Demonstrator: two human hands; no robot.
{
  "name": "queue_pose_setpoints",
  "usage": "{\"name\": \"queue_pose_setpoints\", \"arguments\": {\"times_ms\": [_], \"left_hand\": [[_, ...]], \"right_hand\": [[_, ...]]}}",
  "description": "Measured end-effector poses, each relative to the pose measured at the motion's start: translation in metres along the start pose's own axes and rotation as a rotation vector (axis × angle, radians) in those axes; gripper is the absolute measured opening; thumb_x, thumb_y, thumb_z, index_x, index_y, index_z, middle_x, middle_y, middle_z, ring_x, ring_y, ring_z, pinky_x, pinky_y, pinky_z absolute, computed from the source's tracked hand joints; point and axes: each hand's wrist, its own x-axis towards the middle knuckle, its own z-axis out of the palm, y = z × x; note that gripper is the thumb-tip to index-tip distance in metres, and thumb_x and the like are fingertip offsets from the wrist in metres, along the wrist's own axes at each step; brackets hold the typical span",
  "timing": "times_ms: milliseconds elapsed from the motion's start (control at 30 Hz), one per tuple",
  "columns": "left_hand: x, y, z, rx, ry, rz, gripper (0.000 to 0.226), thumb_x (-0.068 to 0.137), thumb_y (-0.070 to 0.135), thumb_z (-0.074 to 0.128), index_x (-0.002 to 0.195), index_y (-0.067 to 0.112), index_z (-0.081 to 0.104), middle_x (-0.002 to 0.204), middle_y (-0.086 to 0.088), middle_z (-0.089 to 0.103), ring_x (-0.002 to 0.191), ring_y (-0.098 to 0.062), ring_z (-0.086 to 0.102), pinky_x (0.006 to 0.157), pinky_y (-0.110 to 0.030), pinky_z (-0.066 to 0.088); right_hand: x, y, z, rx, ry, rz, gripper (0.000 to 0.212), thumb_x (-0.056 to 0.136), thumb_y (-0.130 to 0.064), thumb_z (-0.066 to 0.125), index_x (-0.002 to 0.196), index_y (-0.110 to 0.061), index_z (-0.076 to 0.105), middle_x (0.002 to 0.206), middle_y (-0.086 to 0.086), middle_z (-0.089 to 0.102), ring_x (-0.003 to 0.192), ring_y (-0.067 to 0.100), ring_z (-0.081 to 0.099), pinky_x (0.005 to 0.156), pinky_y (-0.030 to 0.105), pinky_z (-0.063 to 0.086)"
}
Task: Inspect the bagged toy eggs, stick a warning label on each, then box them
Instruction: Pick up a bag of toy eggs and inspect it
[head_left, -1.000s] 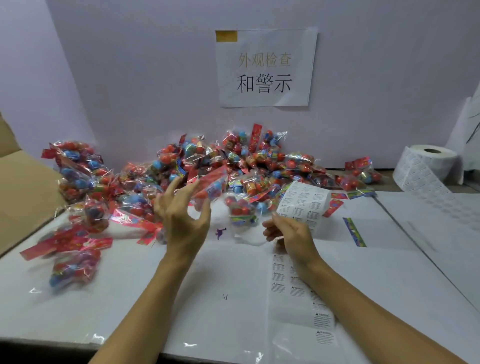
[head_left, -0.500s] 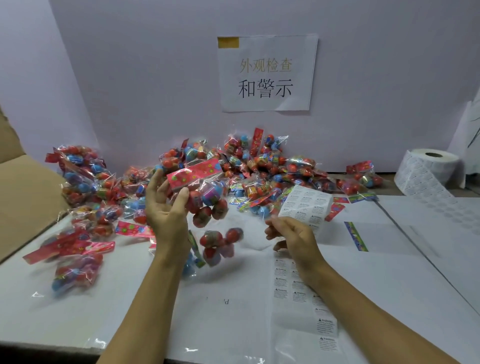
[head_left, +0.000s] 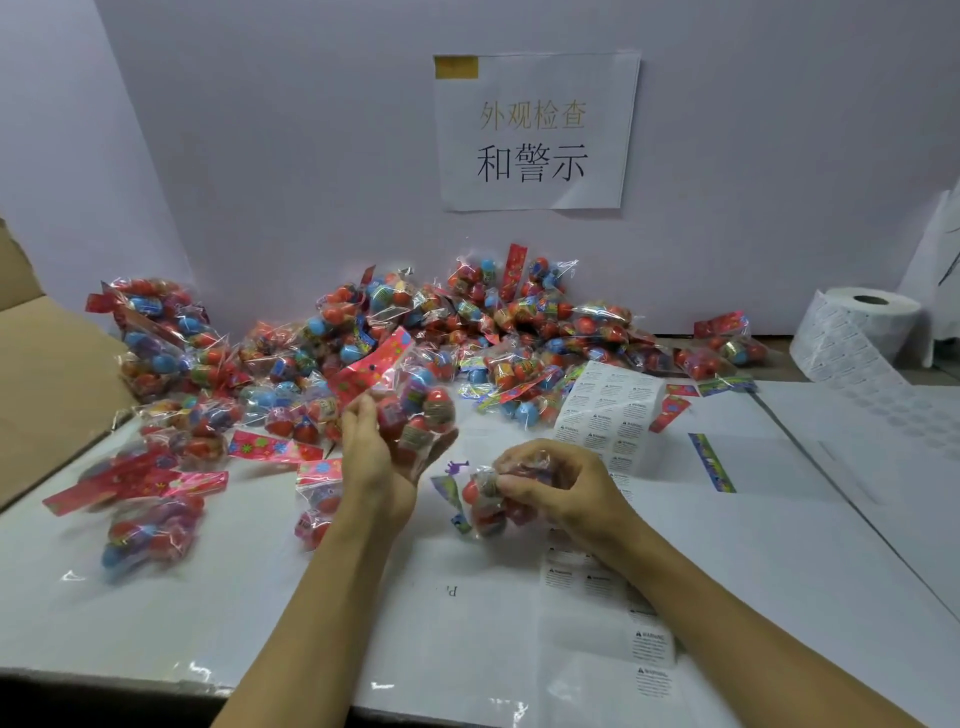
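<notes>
My left hand (head_left: 376, 457) holds up a clear bag of red and blue toy eggs (head_left: 415, 410) with a pink header card, just above the table. My right hand (head_left: 558, 480) grips a second bag of eggs (head_left: 480, 506) low over the table, to the right of the first. A strip of white warning labels (head_left: 610, 410) lies curled behind my right hand and runs toward me along the table. A big pile of bagged eggs (head_left: 467, 332) lies against the back wall.
An open cardboard box (head_left: 47, 374) stands at the left edge. More bags (head_left: 150, 530) lie scattered at the left front. A roll of labels (head_left: 857, 327) stands at the back right. A paper sign (head_left: 535, 130) hangs on the wall.
My right hand left the label strip and took hold of the bag that had dropped to the table. My left hand keeps the first bag, now lowered slightly toward the middle.
</notes>
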Motion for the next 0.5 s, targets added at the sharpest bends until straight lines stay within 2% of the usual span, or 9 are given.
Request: {"name": "queue_pose_setpoints", "arguments": {"times_ms": [33, 100, 167, 233, 267, 300, 367, 433, 500], "left_hand": [[0.002, 0.002, -0.004, -0.012, -0.010, -0.009, 0.039, 0.112, 0.040, 0.031, 0.132, 0.016, 0.054, 0.127, -0.018, 0.069, 0.105, -0.033, 0.072, 0.074, -0.050, 0.062], [0.002, 0.005, -0.009, -0.002, -0.060, -0.023, 0.051, 0.110, 0.047, 0.029, 0.135, 0.013, 0.058, 0.127, -0.017, 0.070, 0.112, -0.034, 0.070, 0.087, -0.052, 0.059], [0.001, 0.004, -0.009, 0.028, -0.057, 0.008, 0.049, 0.109, 0.044, 0.037, 0.139, 0.011, 0.056, 0.131, -0.020, 0.068, 0.120, -0.038, 0.066, 0.097, -0.058, 0.055], [0.000, 0.004, -0.009, 0.039, -0.034, 0.058, 0.045, 0.107, 0.035, 0.046, 0.145, 0.010, 0.050, 0.136, -0.023, 0.063, 0.124, -0.040, 0.062, 0.103, -0.061, 0.051], [0.000, 0.004, -0.010, 0.031, -0.032, 0.079, 0.043, 0.107, 0.032, 0.047, 0.143, 0.010, 0.052, 0.134, -0.021, 0.065, 0.123, -0.038, 0.064, 0.102, -0.058, 0.052], [0.000, 0.005, -0.011, 0.011, -0.040, 0.100, 0.039, 0.106, 0.032, 0.047, 0.138, 0.011, 0.058, 0.129, -0.018, 0.069, 0.119, -0.034, 0.067, 0.099, -0.052, 0.056], [0.000, 0.007, -0.015, -0.080, -0.054, 0.129, 0.035, 0.106, 0.033, 0.046, 0.124, 0.013, 0.067, 0.115, -0.010, 0.075, 0.109, -0.026, 0.070, 0.094, -0.043, 0.058], [0.001, 0.010, -0.018, -0.174, -0.061, 0.113, 0.037, 0.104, 0.035, 0.048, 0.125, 0.012, 0.067, 0.114, -0.010, 0.074, 0.110, -0.027, 0.068, 0.101, -0.045, 0.054], [0.000, 0.012, -0.019, -0.176, -0.080, 0.090, 0.039, 0.100, 0.035, 0.052, 0.129, 0.011, 0.065, 0.115, -0.011, 0.073, 0.111, -0.029, 0.068, 0.100, -0.046, 0.055]], "right_hand": [[0.001, 0.000, 0.000, -0.008, 0.029, 0.016, 0.017, 0.080, -0.014, 0.082, 0.089, -0.004, 0.073, 0.083, 0.021, 0.071, 0.066, 0.027, 0.068, 0.057, 0.032, 0.057], [0.005, 0.001, 0.000, -0.098, 0.120, 0.116, 0.021, 0.080, -0.025, 0.085, 0.091, -0.011, 0.073, 0.085, 0.011, 0.074, 0.073, 0.023, 0.069, 0.060, 0.028, 0.055], [0.011, 0.001, 0.003, -0.091, 0.215, 0.279, 0.050, 0.072, -0.045, 0.086, 0.109, -0.015, 0.069, 0.105, 0.007, 0.073, 0.086, 0.018, 0.071, 0.068, 0.028, 0.057], [0.015, 0.001, 0.002, 0.157, 0.260, 0.385, 0.088, 0.061, -0.056, 0.088, 0.129, -0.013, 0.054, 0.121, 0.010, 0.067, 0.103, 0.019, 0.071, 0.089, 0.038, 0.058], [0.016, 0.000, 0.000, 0.272, 0.256, 0.380, 0.094, 0.061, -0.054, 0.089, 0.135, -0.014, 0.047, 0.126, 0.009, 0.065, 0.110, 0.020, 0.069, 0.095, 0.039, 0.056], [0.016, 0.000, -0.003, 0.332, 0.245, 0.354, 0.089, 0.065, -0.047, 0.088, 0.137, -0.018, 0.045, 0.128, 0.009, 0.065, 0.113, 0.019, 0.068, 0.094, 0.036, 0.057], [0.015, 0.002, -0.007, 0.313, 0.230, 0.311, 0.065, 0.077, -0.021, 0.084, 0.134, -0.013, 0.053, 0.125, 0.010, 0.069, 0.108, 0.022, 0.071, 0.082, 0.032, 0.060], [0.013, 0.006, -0.005, 0.203, 0.253, 0.321, 0.047, 0.084, 0.001, 0.076, 0.129, -0.006, 0.060, 0.113, 0.013, 0.074, 0.096, 0.028, 0.073, 0.075, 0.035, 0.061], [0.014, 0.008, -0.002, 0.195, 0.280, 0.321, 0.043, 0.086, 0.006, 0.071, 0.127, -0.003, 0.060, 0.106, 0.011, 0.077, 0.092, 0.028, 0.074, 0.072, 0.035, 0.061]]}}
